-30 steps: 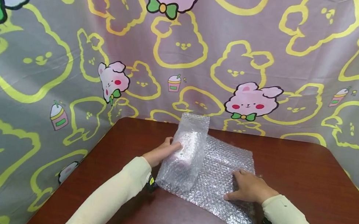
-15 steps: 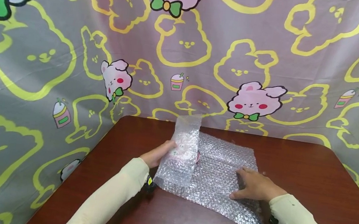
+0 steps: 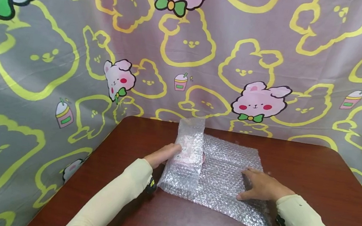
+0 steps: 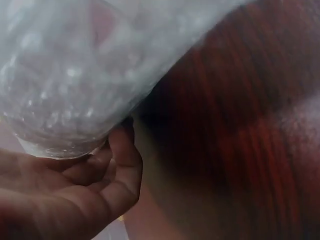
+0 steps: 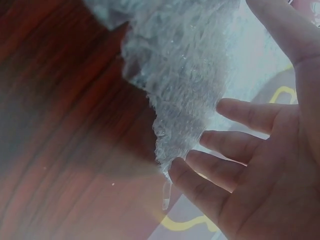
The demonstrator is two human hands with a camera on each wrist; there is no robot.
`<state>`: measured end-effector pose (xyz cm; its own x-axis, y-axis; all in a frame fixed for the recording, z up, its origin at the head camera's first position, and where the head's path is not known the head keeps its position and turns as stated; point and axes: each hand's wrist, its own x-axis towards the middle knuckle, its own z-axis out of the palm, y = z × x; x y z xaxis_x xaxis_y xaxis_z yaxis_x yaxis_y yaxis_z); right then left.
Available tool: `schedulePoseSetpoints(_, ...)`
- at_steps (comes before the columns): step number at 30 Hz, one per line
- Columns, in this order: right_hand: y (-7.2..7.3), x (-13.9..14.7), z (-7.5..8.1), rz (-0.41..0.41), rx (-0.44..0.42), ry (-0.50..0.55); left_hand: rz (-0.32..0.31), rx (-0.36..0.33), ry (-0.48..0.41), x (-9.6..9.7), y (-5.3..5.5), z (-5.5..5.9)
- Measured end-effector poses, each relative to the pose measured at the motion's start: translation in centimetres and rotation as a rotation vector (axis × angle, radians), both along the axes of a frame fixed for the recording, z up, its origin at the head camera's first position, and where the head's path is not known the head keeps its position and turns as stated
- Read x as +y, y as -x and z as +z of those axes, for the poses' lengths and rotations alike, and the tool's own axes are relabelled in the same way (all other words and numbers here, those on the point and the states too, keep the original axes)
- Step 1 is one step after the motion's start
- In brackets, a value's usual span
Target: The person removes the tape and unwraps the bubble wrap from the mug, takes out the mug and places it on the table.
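Observation:
A sheet of clear bubble wrap (image 3: pixel 223 185) lies on the table, its left part folded over a pale pink-and-white patterned item (image 3: pixel 187 153). The item shows blurred through the plastic, and a bit of reddish edge peeks out at the fold's right side. My left hand (image 3: pixel 163 155) grips the folded bundle from the left, thumb on top. In the left wrist view its fingers (image 4: pixel 125 165) curl at the underside of the wrap. My right hand (image 3: pixel 263 186) rests on the sheet's right part, and the right wrist view has its fingers (image 5: pixel 200 185) straight and spread against the plastic.
The dark reddish-brown wooden table (image 3: pixel 308 172) has rounded far corners. A grey-pink curtain (image 3: pixel 207 56) with cartoon rabbits hangs right behind it and along the left side. The wrap's top end stands up near the table's far edge.
The folded flap has come down flatter over the item, whose pattern shows more clearly now. My right hand has shifted slightly right along the sheet; the left keeps its grip.

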<state>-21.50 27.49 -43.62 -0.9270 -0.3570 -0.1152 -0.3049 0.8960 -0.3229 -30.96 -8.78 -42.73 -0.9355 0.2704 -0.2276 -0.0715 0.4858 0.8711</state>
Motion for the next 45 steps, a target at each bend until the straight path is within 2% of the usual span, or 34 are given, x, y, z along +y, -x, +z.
schedulePoseSetpoints(7,0.0,0.1,0.6,0.013,-0.005,-0.002,0.034,0.084,0.102,-0.2,0.0,0.4)
schedulePoseSetpoints(15,0.6,1.2,0.6,0.002,-0.056,0.015,-0.003,0.079,0.079,0.2,-0.4,0.8)
schedulePoseSetpoints(17,0.8,1.3,0.5,0.001,-0.070,0.020,-0.014,0.103,0.096,0.1,-0.4,0.9)
schedulePoseSetpoints(19,0.9,1.3,0.4,-0.001,-0.079,0.029,-0.035,0.184,0.163,-0.2,-0.4,1.2)
schedulePoseSetpoints(22,1.1,1.2,0.3,0.009,-0.073,0.039,-0.097,0.376,0.296,-0.5,-0.2,1.8)
schedulePoseSetpoints(24,1.1,1.1,0.4,0.020,-0.067,0.040,-0.168,0.523,0.398,-0.4,-0.2,2.3)
schedulePoseSetpoints(26,1.1,1.0,0.6,0.023,-0.070,0.042,-0.269,0.634,0.478,-0.1,-0.2,2.8)
schedulePoseSetpoints(29,1.1,0.9,0.7,0.026,-0.080,0.051,-0.391,0.715,0.563,0.3,-0.4,3.5)
schedulePoseSetpoints(32,1.1,0.7,0.7,0.027,-0.088,0.066,-0.435,0.708,0.605,0.3,-0.4,3.7)
schedulePoseSetpoints(36,1.1,0.6,0.4,0.023,-0.100,0.071,-0.419,0.664,0.610,-0.3,-0.3,3.7)
schedulePoseSetpoints(39,1.1,0.6,0.4,0.011,-0.113,0.064,-0.378,0.633,0.547,-0.9,-0.2,3.6)
schedulePoseSetpoints(42,1.2,0.7,0.4,0.004,-0.120,0.060,-0.313,0.631,0.481,-1.3,-0.2,3.5)
schedulePoseSetpoints(45,1.2,0.6,0.5,-0.001,-0.130,0.067,-0.250,0.634,0.478,-1.8,-0.2,3.4)
